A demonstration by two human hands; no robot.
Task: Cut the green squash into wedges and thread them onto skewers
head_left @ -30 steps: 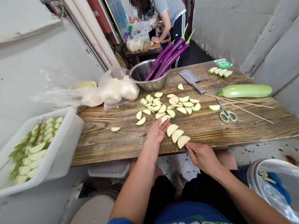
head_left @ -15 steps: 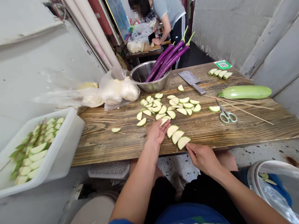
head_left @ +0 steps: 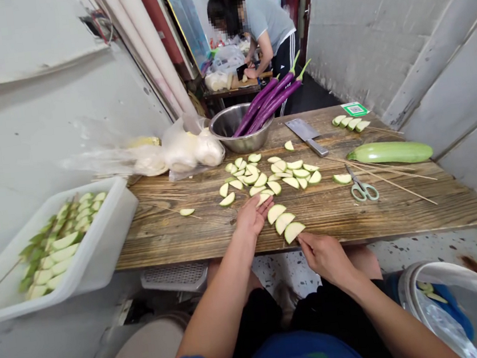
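My left hand (head_left: 251,217) has its fingers closed around a half-moon zucchini slice (head_left: 263,198) at the near edge of the loose pile. Close to the table's front edge, my right hand (head_left: 325,254) pinches the end of a thin bamboo skewer, most of which is hidden. Three overlapping zucchini slices (head_left: 285,223) sit in a row on that skewer, between my two hands. Beyond them lie several loose slices (head_left: 297,165) with pale flesh and green rims. A whole zucchini (head_left: 390,152) rests at the right, near green-handled scissors (head_left: 364,190) and loose skewers (head_left: 398,184).
At left stands a white tub (head_left: 111,239) of skewered slices. A cleaver (head_left: 304,131), a steel bowl (head_left: 241,143) with purple eggplants (head_left: 267,104) and bagged white food (head_left: 192,150) line the back. A lined bucket (head_left: 410,291) stands at lower right. Another person (head_left: 270,20) cuts food beyond.
The view has shifted slightly, so the table sits a little lower. My left fingers have drawn in more closely around the slice. My right hand keeps its pinch near the same spot.
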